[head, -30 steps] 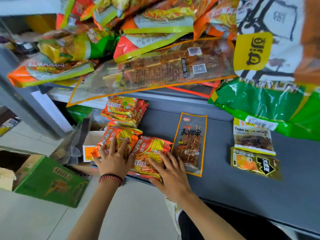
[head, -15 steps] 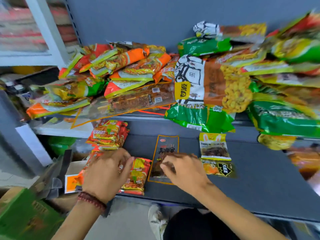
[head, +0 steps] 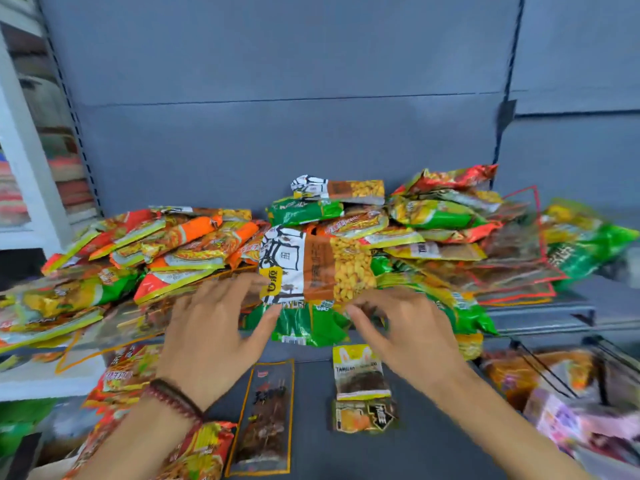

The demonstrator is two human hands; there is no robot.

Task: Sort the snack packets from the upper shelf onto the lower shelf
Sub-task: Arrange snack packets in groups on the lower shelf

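Bare forearms, no sleeves; a dark red beaded bracelet [head: 173, 400] beside a thin dark band around the left wrist.

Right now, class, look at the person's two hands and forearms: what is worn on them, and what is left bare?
The left hand has a dark red beaded bracelet wound around the wrist. The right hand wears nothing. No sleeves, gloves, rings or watch show on either.

Both hands reach up with fingers spread, the left hand [head: 211, 327] at seven o'clock and the right hand [head: 408, 327] at five o'clock of a white-and-orange peanut packet [head: 317, 265] topping the upper shelf's heap. On the lower shelf [head: 433, 455] lie a clear skewer packet [head: 266, 417] and a yellow packet [head: 360, 372].
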